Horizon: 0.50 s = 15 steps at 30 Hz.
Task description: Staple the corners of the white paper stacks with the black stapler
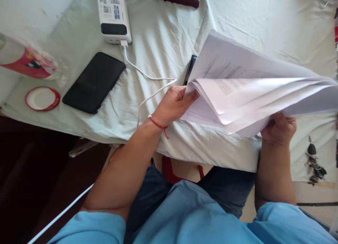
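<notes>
papers (237,99): thin white sheets with faint grey print, bowed and folding over one another, held above the cloth (163,32), between your hands.
your left hand (175,102): thumb and fingers pinched closed on the papers' left edge.
your right hand (280,128): curled closed round their near edge, fingers partly hidden.
cloth: pale, softly wrinkled fabric.
phone (94,82): flat, smooth black rectangle, left of your left hand.

A faintly marked white wall (31,11) rises at the left of a table (264,14) draped in wrinkled pale cloth (161,36), softly lit, with deep shadow (26,180) below its left side and pale floor (248,208) below its near edge toward the right
</notes>
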Each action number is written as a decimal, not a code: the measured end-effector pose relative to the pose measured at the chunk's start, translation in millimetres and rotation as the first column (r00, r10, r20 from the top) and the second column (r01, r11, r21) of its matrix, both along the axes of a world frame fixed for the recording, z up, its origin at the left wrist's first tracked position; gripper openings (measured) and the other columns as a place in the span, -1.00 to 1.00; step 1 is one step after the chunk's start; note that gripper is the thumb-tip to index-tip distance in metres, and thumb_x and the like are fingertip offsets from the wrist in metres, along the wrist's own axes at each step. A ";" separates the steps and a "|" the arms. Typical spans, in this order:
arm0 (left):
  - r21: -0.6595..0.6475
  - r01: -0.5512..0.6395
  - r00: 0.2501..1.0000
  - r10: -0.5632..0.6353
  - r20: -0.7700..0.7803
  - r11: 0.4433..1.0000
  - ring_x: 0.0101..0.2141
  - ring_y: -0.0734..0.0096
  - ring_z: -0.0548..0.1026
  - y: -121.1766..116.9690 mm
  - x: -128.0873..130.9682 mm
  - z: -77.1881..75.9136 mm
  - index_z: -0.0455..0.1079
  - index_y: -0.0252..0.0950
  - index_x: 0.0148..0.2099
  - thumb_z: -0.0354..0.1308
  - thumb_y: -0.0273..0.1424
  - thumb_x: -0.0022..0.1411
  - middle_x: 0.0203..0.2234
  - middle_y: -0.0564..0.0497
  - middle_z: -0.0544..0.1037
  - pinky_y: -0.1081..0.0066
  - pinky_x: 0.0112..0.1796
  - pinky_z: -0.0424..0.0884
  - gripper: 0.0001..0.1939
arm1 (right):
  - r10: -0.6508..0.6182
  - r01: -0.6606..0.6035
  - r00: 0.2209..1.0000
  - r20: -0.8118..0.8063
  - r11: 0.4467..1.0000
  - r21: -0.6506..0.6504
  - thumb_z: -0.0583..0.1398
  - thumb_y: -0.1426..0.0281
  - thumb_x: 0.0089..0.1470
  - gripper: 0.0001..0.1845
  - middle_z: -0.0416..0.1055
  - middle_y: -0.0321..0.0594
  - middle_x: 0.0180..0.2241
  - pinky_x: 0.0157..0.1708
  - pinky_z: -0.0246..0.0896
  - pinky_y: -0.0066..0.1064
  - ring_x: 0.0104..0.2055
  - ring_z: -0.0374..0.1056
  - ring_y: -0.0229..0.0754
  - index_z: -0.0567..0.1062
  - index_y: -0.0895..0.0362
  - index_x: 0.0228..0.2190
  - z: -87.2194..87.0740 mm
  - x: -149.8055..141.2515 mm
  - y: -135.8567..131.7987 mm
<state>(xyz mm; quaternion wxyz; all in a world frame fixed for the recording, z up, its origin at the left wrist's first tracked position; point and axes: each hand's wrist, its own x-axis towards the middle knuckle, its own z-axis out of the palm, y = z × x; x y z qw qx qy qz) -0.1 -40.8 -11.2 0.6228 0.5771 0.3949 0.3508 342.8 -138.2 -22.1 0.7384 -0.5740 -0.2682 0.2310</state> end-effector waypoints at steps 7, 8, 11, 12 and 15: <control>0.014 0.077 0.994 -0.078 0.078 0.997 -0.02 0.15 0.69 1.0 -9.1 10.0 0.60 -0.24 -0.19 0.50 -0.07 0.19 -0.23 -0.01 0.71 0.22 0.02 0.65 -0.64 | 0.018 -0.018 1.000 -0.014 0.999 -0.029 0.58 0.45 -0.48 -0.47 0.69 -0.15 -0.10 0.13 0.67 0.05 0.10 0.62 0.12 0.62 0.10 -0.33 4.1 -8.6 -3.2; 0.024 0.077 0.993 -0.079 0.085 0.997 0.00 0.14 0.68 0.5 -10.1 11.9 0.61 -0.24 -0.16 0.51 -0.05 0.19 -0.20 -0.02 0.72 0.21 0.04 0.65 -0.61 | 0.012 -0.012 1.000 0.003 1.000 -0.014 0.58 0.43 -0.46 -0.49 0.69 -0.17 -0.11 0.13 0.67 0.07 0.09 0.62 0.13 0.62 0.09 -0.34 4.9 -10.2 -2.8; 0.058 0.049 0.996 -0.053 0.077 0.997 0.04 0.11 0.67 0.6 -13.9 14.5 0.62 -0.25 -0.13 0.47 0.01 0.25 -0.17 -0.04 0.72 0.20 0.03 0.66 -0.57 | 0.029 -0.029 0.999 0.041 1.000 0.010 0.58 0.39 -0.46 -0.52 0.70 -0.22 -0.16 0.06 0.69 0.12 0.08 0.63 0.16 0.62 0.04 -0.36 7.7 -12.6 -3.4; 0.074 0.048 0.996 -0.053 0.073 0.996 0.03 0.10 0.67 1.4 -15.3 14.0 0.62 -0.25 -0.15 0.44 0.01 0.28 -0.19 -0.03 0.71 0.20 0.02 0.66 -0.59 | 0.035 -0.035 0.999 0.040 0.999 0.007 0.58 0.39 -0.48 -0.50 0.71 -0.22 -0.17 0.02 0.70 0.12 0.07 0.63 0.17 0.62 0.03 -0.37 8.4 -12.1 -4.6; 0.115 0.069 0.994 -0.078 0.074 0.991 0.00 0.10 0.68 4.2 -18.5 9.3 0.64 -0.24 -0.18 0.42 -0.08 0.32 -0.23 -0.01 0.69 0.16 0.00 0.67 -0.69 | 0.064 -0.064 0.998 -0.007 0.998 -0.020 0.59 0.45 -0.62 -0.36 0.72 -0.19 -0.14 -0.08 0.71 -0.04 0.06 0.65 0.16 0.63 0.05 -0.32 8.2 -6.5 -10.1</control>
